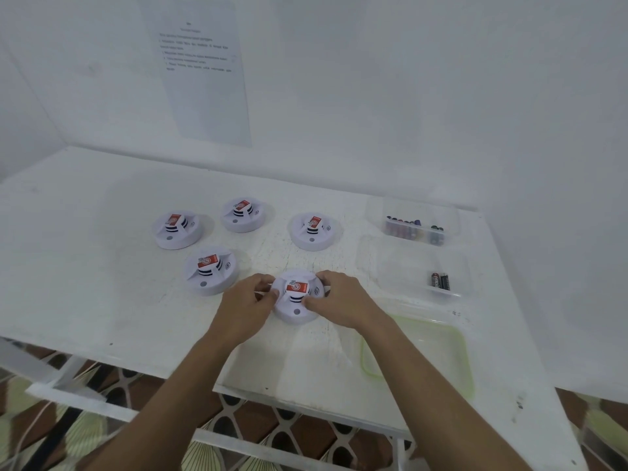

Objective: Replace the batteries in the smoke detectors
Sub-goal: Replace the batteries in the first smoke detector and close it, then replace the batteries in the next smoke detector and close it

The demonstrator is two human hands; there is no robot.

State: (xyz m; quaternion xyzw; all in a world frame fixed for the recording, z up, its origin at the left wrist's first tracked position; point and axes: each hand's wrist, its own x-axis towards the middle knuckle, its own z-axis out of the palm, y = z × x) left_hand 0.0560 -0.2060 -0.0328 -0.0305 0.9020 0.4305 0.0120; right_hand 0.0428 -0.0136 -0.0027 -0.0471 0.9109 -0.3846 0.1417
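Note:
Several round white smoke detectors with red labels lie on the white table (102,283). The nearest smoke detector (296,305) sits at the middle front. My left hand (248,300) grips its left side with curled fingers and thumb. My right hand (339,297) grips its right side the same way. The other detectors lie behind: one at front left (210,270), one at far left (176,230), one at the back (243,215) and one at back right (314,231). A clear tray (416,229) at the right holds several batteries. A second clear tray (441,283) holds two black batteries.
A green-rimmed clear lid (418,348) lies on the table by my right forearm. A printed sheet (204,73) hangs on the white wall behind. The table's front edge is close to me, with patterned floor below.

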